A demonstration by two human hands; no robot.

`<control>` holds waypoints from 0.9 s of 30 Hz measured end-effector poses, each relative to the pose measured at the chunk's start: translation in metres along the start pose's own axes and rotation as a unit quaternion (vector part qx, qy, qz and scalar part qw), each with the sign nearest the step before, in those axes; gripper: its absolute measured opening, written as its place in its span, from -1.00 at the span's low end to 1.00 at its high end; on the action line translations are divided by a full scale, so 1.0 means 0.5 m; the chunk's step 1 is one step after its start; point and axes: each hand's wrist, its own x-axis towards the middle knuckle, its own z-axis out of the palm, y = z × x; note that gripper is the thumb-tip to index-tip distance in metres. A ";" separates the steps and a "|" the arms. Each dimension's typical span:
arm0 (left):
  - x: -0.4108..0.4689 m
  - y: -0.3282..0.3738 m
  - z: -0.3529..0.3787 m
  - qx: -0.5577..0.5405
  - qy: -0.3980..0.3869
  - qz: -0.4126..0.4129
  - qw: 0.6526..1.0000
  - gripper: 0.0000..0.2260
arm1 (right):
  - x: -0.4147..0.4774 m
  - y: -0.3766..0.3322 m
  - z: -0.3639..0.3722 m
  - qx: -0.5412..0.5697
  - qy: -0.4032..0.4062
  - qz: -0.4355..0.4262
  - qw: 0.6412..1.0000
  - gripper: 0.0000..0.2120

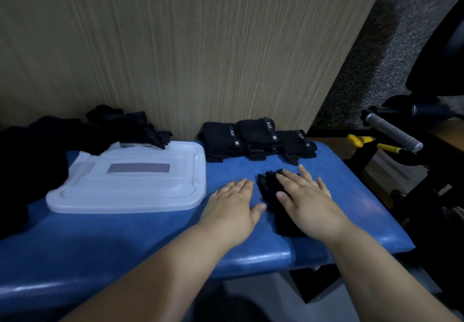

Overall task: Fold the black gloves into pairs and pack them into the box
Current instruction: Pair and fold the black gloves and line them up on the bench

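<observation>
Glove [269, 188] under flat right hand [307, 197] | left hand [232, 204] flat beside it

Blue padded table [125, 241] set against a wood-grain wall panel [175, 45], with a speckled grey surface [376, 70] off to the right, a grey-wrapped bar [393, 130] just beside two yellow handles [355, 140], and a dark black frame [414, 196] below them.

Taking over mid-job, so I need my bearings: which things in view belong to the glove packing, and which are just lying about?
Job: glove pressed flat under the right hand; left hand on the bench beside it; three folded pairs; unfolded glove pile; white lid.
Lying about: grey-grip bar; yellow handles.
</observation>
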 end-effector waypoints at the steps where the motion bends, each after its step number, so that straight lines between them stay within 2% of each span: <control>1: -0.003 -0.009 -0.010 0.001 0.020 -0.005 1.000 -0.44 | 0.004 -0.014 0.001 0.008 0.013 -0.013 1.000 -0.52; 7: -0.034 -0.095 -0.059 0.045 0.096 -0.051 0.993 -0.55 | 0.033 -0.118 0.030 0.088 0.057 -0.091 0.990 -0.61; 11: -0.053 -0.173 -0.088 0.057 0.087 -0.126 0.987 -0.60 | 0.064 -0.203 0.059 0.121 0.077 -0.119 0.982 -0.67; 15: -0.071 -0.252 -0.113 0.052 0.088 -0.186 0.977 -0.59 | 0.114 -0.290 0.082 0.152 0.056 -0.134 0.978 -0.66; 22: -0.094 -0.332 -0.147 0.040 0.091 -0.229 0.968 -0.58 | 0.237 -0.411 0.105 0.188 0.065 -0.100 0.975 -0.55; 27: -0.094 -0.359 -0.158 0.021 0.098 -0.241 0.965 -0.59 | 0.304 -0.458 0.111 0.172 0.054 -0.072 0.981 -0.43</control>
